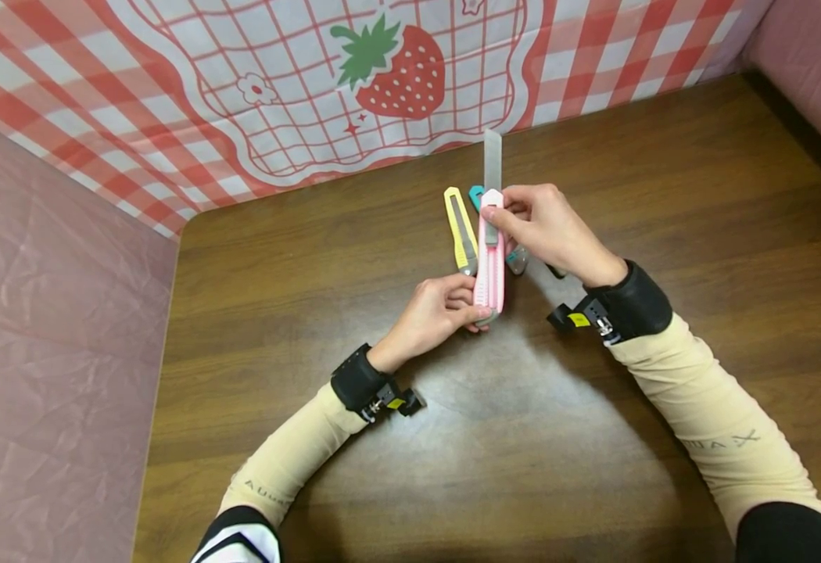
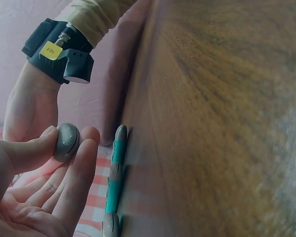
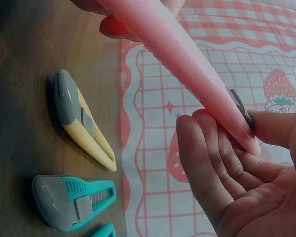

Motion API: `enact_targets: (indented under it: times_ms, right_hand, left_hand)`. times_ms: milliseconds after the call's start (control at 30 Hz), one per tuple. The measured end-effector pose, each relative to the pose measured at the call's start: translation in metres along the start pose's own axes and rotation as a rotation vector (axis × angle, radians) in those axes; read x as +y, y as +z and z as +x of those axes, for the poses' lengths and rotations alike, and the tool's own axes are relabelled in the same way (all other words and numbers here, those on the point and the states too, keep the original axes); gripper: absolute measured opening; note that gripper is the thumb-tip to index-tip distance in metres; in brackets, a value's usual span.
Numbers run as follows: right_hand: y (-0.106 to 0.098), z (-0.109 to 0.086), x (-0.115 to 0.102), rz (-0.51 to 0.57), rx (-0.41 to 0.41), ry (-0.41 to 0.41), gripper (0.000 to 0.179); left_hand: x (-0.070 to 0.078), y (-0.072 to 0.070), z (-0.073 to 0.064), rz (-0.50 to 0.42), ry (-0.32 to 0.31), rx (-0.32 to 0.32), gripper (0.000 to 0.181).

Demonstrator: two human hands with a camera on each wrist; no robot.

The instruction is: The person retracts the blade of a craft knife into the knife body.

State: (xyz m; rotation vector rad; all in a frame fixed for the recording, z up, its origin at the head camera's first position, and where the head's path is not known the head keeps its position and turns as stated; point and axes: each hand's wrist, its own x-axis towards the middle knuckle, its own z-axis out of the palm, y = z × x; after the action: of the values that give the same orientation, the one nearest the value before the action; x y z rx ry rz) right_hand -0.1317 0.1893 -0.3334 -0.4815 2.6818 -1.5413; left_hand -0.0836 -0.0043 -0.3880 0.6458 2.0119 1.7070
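Observation:
A pink box cutter (image 1: 490, 274) is held up over the table, its wide metal blade (image 1: 492, 160) extended toward the back wall. My left hand (image 1: 439, 313) pinches its grey bottom end (image 2: 67, 143) between thumb and fingers. Higher up, my right hand (image 1: 547, 227) grips the knife near the blade end, with the thumb on the grey slider (image 3: 241, 109) and the fingers behind the body. Beneath and to the left lies a yellow box cutter (image 1: 460, 227). Teal box cutters (image 3: 74, 202) lie alongside it, mostly hidden in the head view by the pink knife and right hand.
The wooden table (image 1: 277, 281) meets a red-and-white checked cloth (image 1: 410, 70) with a strawberry print at the back. Pink fabric walls (image 1: 51, 352) rise at the left and right. A wrist camera (image 1: 410, 402) hangs by each wrist, close above the table.

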Motion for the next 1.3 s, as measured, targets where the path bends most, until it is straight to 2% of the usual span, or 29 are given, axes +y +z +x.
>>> enact_targets:
  times_ms: [133, 333, 467, 800, 967, 1167, 1233, 1300]
  right_hand:
    - [-0.001, -0.001, 0.0, 0.005, -0.003, 0.002, 0.02]
    - [-0.005, -0.002, -0.002, 0.009, 0.011, -0.01, 0.031]
    - [-0.008, -0.003, -0.004, 0.054, 0.004, -0.003, 0.033]
    - [-0.004, -0.002, -0.005, 0.002, 0.016, -0.019, 0.022]
    - [-0.003, -0.002, -0.003, 0.027, 0.023, -0.019, 0.021]
    - [-0.002, -0.001, 0.0, 0.015, 0.033, -0.012, 0.031]
    - [-0.002, -0.001, 0.0, -0.003, 0.031, -0.005, 0.035]
    - [-0.002, -0.001, 0.0, -0.005, 0.023, 0.005, 0.037]
  left_hand:
    - [0.003, 0.0, -0.001, -0.008, 0.002, -0.001, 0.024]
    - [0.024, 0.001, -0.006, -0.025, 0.017, 0.0, 0.023]
    - [0.031, 0.001, -0.008, -0.016, 0.022, -0.001, 0.022]
    - [0.031, 0.0, -0.009, 0.02, 0.042, -0.01, 0.021]
    - [0.032, 0.001, -0.009, 0.022, 0.042, 0.003, 0.022]
    - [0.031, 0.003, -0.008, 0.03, 0.052, 0.032, 0.021]
    - [0.022, 0.002, -0.006, 0.031, 0.06, 0.045, 0.02]
    - [0.023, 0.002, -0.006, 0.032, 0.057, 0.051, 0.019]
